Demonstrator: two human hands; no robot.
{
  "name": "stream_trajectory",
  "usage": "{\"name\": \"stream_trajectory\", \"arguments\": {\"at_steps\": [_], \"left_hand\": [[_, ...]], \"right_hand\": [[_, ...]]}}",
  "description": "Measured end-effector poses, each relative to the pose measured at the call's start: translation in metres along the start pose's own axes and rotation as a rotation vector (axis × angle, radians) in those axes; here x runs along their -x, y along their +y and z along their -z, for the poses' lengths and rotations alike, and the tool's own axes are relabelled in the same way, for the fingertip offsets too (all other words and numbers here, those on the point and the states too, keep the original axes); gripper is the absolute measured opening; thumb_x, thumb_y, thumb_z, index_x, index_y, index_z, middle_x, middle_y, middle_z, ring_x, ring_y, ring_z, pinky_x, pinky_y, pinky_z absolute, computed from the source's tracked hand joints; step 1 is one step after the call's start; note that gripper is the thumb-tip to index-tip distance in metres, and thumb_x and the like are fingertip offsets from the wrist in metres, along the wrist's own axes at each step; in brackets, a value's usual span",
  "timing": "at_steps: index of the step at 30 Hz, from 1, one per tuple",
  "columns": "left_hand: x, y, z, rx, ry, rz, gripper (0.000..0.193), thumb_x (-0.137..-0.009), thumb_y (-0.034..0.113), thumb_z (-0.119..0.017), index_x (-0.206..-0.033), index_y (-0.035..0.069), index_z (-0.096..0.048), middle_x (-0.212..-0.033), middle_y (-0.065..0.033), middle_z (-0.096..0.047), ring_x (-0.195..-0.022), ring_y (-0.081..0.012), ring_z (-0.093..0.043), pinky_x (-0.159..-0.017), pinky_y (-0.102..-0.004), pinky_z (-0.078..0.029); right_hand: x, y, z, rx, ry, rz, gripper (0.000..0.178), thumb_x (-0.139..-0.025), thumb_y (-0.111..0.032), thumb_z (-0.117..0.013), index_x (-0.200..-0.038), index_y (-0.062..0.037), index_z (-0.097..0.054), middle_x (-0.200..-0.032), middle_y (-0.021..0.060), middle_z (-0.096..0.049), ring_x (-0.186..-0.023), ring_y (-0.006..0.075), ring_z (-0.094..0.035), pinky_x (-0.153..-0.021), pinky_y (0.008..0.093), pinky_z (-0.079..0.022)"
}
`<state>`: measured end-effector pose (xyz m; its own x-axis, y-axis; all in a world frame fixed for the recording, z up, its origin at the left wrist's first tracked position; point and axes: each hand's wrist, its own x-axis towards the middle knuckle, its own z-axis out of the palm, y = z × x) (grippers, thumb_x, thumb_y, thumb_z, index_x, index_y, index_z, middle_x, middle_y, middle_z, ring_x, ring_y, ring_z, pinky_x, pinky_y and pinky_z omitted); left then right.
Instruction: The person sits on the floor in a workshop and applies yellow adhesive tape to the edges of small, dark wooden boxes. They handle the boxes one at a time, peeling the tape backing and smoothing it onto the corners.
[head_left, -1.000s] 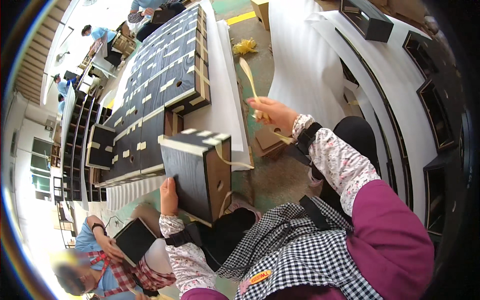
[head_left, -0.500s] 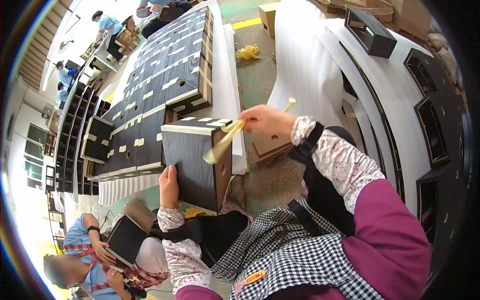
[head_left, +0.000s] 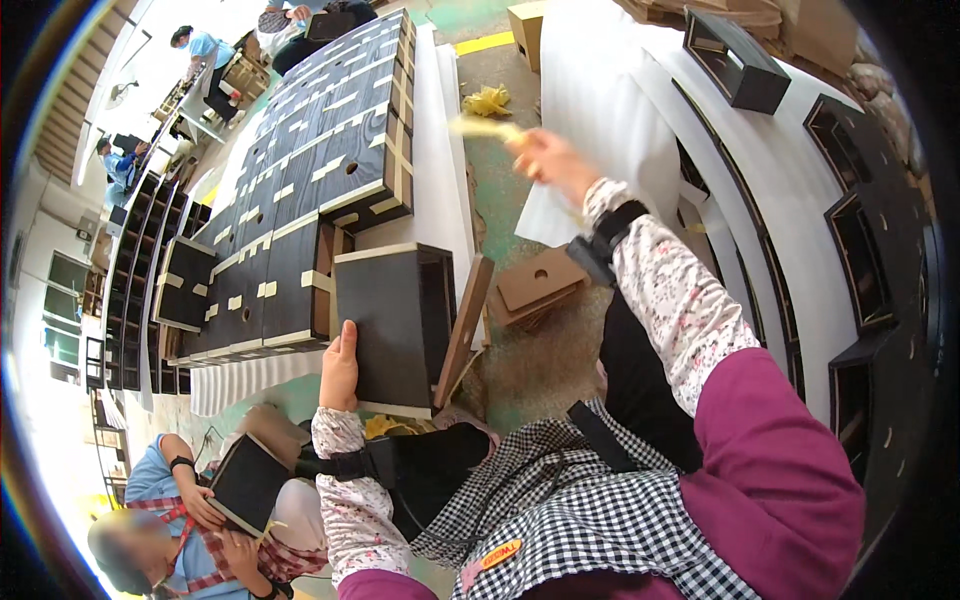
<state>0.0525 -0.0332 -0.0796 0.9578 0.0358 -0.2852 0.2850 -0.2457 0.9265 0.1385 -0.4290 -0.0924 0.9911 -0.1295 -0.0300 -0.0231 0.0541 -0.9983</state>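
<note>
- Our left hand (head_left: 340, 372) grips the black box (head_left: 390, 325) by its left side, thumb up along the front face; the fingers behind are hidden, so we take this as a steadying hold.
- That box sits in front of us, near our knee, just off the near end of the block of taped boxes (head_left: 300, 185); what bears its weight we cannot tell.
- Beside the box's right side, a brown panel (head_left: 463, 335) tilts outward, top apart and lower end near the box's bottom corner, perhaps because nothing holds it there.
- Our right hand (head_left: 553, 163), blurred, is closed on a pale yellow strip (head_left: 487, 128), raised well clear of the box, probably so that the strip does not catch on it.
- The block lies on white foam sheet (head_left: 445, 180), bare along the right edge, likely to spare the surfaces from scratches.
- Beyond that edge, brown boards (head_left: 540, 280) lie stacked on the floor, seemingly within easy reach; a crumpled yellow bundle (head_left: 487, 100) lies farther off.
</note>
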Motion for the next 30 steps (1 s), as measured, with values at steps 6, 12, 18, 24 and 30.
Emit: {"name": "stream_trajectory", "arguments": {"at_steps": [6,12,18,24,30], "left_hand": [[-0.007,-0.002,-0.001,0.160,-0.078,0.025,0.062,-0.089,0.056,-0.051,-0.107,-0.003,-0.059,-0.099,-0.0054,-0.063,-0.090,-0.0126,-0.057,-0.081,-0.0267,-0.046],[-0.003,0.000,-0.005,0.203,-0.099,0.010,0.061,-0.090,0.053,-0.052,-0.113,-0.003,-0.057,-0.104,-0.0074,-0.063,-0.093,-0.0157,-0.059,-0.084,-0.0284,-0.047],[-0.014,-0.004,0.008,0.314,-0.007,0.093,0.061,-0.091,0.050,-0.051,-0.120,-0.004,-0.054,-0.113,-0.0094,-0.060,-0.100,-0.0190,-0.057,-0.090,-0.0310,-0.044],[-0.005,0.004,-0.003,0.292,-0.111,0.047,0.057,-0.093,0.048,-0.048,-0.117,-0.004,-0.055,-0.110,-0.0089,-0.061,-0.097,-0.0172,-0.059,-0.085,-0.0289,-0.048],[-0.005,0.013,-0.007,0.314,-0.100,0.078,0.054,-0.094,0.047,-0.046,-0.115,-0.002,-0.056,-0.107,-0.0079,-0.063,-0.095,-0.0164,-0.061,-0.083,-0.0282,-0.049]], "right_hand": [[0.040,0.077,-0.081,-0.315,-0.068,-0.080,0.035,-0.094,-0.036,-0.046,-0.098,-0.0055,-0.062,-0.079,0.0022,-0.056,-0.075,0.0108,-0.049,-0.073,0.0248,-0.039],[0.035,0.073,-0.086,-0.093,0.203,0.186,0.040,-0.095,-0.038,-0.042,-0.087,-0.0062,-0.066,-0.077,0.0023,-0.054,-0.075,0.0141,-0.049,-0.073,0.0283,-0.039],[-0.018,0.139,0.026,0.083,0.729,0.017,0.043,-0.094,-0.034,-0.042,-0.080,-0.0007,-0.066,-0.072,0.0082,-0.063,-0.068,0.0200,-0.057,-0.065,0.0350,-0.044],[0.020,0.218,0.060,0.355,0.977,-0.307,0.039,-0.091,-0.028,-0.043,-0.084,0.0047,-0.064,-0.083,0.0233,-0.065,-0.086,0.0387,-0.062,-0.076,0.0449,-0.046],[0.011,0.318,0.072,0.126,1.185,-0.455,0.035,-0.093,-0.024,-0.043,-0.094,0.0074,-0.060,-0.096,0.0281,-0.062,-0.090,0.0423,-0.060,-0.079,0.0450,-0.047]]}}
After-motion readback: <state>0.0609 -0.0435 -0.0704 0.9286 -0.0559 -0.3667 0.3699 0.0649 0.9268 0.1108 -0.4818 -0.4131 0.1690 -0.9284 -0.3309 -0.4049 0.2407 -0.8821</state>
